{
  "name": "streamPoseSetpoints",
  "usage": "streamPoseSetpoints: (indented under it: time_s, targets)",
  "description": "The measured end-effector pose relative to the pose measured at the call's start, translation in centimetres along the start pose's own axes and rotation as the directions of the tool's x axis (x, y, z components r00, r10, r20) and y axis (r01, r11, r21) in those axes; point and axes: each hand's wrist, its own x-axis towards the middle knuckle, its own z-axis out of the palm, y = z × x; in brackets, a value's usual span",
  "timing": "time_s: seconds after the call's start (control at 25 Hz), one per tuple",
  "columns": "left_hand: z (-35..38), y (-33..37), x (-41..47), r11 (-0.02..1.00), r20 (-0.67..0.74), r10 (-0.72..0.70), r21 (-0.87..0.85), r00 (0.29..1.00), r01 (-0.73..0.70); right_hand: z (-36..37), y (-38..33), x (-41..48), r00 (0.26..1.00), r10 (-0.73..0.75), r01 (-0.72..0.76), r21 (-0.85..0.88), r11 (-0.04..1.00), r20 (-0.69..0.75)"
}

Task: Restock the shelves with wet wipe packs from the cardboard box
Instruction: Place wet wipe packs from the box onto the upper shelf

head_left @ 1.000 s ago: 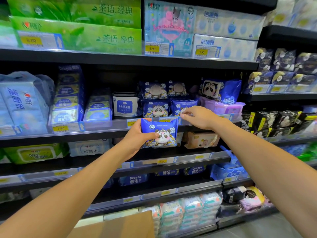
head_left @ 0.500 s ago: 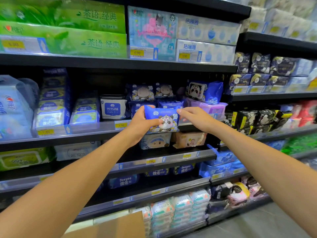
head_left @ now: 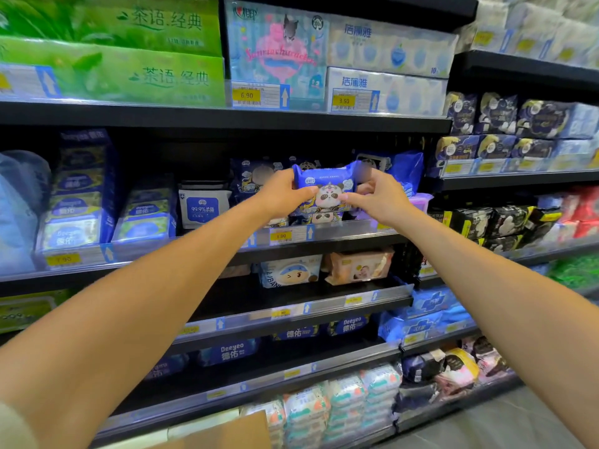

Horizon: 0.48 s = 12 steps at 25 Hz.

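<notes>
While several panda packs (head_left: 321,217) already sit on the shelf (head_left: 340,233), the left hand (head_left: 280,194) and right hand (head_left: 377,197) pinch another blue panda wet wipe pack (head_left: 325,186) above them, not yet placed; the cardboard box (head_left: 227,432) waits below.

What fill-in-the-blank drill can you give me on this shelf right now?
The pack shows a cartoon ____. Counting the left hand and right hand, ____ hands hold it. The tag just below it reads ____.
Missing: panda; two; 1.00.
</notes>
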Motion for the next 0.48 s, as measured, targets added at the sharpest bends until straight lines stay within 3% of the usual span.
streamPoseSetpoints:
  time_s: [0.16, 0.48]
  targets:
    - [0.7, -0.8, 1.8, 0.998, 0.001, -0.019, 0.061, 1.0, 0.019, 0.6, 1.3, 0.9, 0.998, 0.044, -0.047, -0.067, 0.997, -0.049]
    - [2.2, -3.4, 2.0, 0.983, -0.077, -0.006, 0.183, 0.997, 0.02, 2.4, 4.3, 0.8, 0.993, 0.112, -0.106, -0.166, 0.98, 0.024]
